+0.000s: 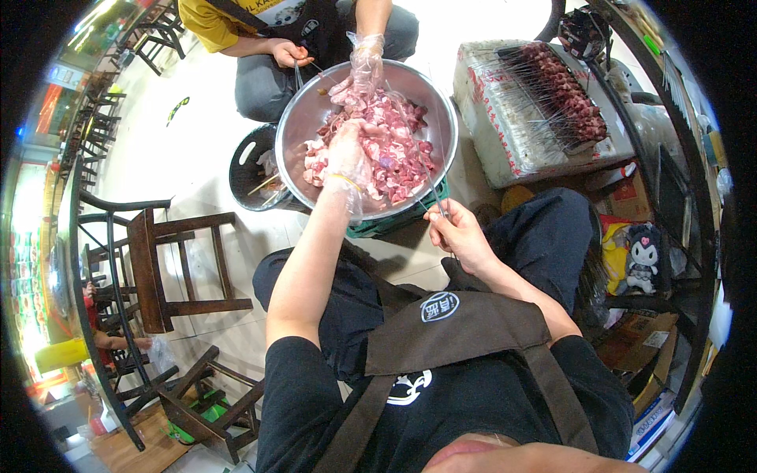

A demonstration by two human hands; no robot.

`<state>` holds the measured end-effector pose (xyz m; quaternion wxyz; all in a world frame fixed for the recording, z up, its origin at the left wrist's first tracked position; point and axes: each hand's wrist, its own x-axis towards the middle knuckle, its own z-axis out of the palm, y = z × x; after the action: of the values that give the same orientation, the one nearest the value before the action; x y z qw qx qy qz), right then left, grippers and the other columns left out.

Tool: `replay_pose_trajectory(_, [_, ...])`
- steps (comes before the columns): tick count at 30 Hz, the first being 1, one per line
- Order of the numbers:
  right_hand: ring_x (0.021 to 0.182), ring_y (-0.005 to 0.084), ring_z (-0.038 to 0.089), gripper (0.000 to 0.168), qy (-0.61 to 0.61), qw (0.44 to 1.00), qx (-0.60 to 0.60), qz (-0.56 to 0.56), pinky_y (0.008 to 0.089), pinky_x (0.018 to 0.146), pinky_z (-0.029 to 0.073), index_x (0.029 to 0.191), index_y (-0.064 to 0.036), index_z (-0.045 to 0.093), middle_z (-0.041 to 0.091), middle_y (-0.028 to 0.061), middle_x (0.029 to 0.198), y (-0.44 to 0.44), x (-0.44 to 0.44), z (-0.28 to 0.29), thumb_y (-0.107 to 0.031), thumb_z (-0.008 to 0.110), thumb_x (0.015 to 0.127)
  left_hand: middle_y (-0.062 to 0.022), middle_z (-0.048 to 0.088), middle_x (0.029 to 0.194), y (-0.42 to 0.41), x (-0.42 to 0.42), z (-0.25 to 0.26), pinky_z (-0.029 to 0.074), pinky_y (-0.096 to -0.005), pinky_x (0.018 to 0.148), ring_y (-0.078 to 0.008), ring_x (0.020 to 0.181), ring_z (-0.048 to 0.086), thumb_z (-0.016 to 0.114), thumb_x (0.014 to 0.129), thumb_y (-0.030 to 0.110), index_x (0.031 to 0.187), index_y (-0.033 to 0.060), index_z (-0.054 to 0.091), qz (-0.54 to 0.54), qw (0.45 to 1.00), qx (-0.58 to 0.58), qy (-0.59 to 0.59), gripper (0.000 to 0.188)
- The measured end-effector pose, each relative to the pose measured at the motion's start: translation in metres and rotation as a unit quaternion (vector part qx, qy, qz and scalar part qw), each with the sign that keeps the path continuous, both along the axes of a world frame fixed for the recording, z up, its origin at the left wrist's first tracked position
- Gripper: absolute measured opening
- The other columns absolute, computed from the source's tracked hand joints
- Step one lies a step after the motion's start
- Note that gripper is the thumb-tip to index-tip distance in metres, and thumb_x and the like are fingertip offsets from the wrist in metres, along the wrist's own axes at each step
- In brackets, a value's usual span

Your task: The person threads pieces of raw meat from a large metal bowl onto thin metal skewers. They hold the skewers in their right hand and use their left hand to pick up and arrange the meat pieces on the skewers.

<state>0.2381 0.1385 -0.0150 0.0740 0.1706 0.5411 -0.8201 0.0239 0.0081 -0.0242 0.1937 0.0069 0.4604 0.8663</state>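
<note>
A large steel bowl (288, 127) holds a heap of cut raw meat pieces (397, 159). My left hand (348, 159), in a clear plastic glove, reaches down into the left part of the heap; meat and glove hide its fingertips, so its grip does not show. My bare right hand (455, 227) holds thin metal skewers (438, 198) just outside the bowl's near right rim, their shafts slanting up over the meat. Across the bowl, a co-worker's gloved hand (366, 68) is also at the meat, and the co-worker's bare hand (291, 53) holds several skewers.
At the right, a foam box (494, 130) carries a tray of threaded meat skewers (562, 94). A black bin (239, 183) stands left of the bowl, which rests on a green crate (378, 227). Wooden stools (148, 272) stand at the left; a plush toy (643, 257) is at the right.
</note>
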Motion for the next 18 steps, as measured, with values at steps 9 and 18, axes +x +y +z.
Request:
replay_pose_trajectory(9, [0.045,0.0032,0.037,0.011,0.014,0.999,0.034,0.006,0.0183,0.041,0.025,0.1,-0.008,0.054,0.053,-0.0011,0.06,-0.011,-0.001,-0.007,-0.017,0.048,0.097,0.0028,0.045,0.064,0.01,0.031,0.048,0.031,-0.0201,0.042,-0.0084,0.048,0.033,0.033,0.094,0.058,0.081,0.0157,0.052,-0.017,0.971,0.141,-0.192,0.049])
replay_pose_trajectory(18, [0.043,0.0045,0.035,0.015,0.013,0.988,-0.139,0.062,0.0188,0.038,0.025,0.098,-0.009,0.052,0.054,0.0011,0.063,-0.001,-0.002,-0.01,-0.021,0.045,0.099,0.0006,0.044,0.066,0.019,0.026,0.062,0.043,-0.024,0.047,-0.009,0.052,0.041,0.033,0.095,0.058,0.084,0.0114,0.051,0.054,0.977,0.113,-0.171,0.051])
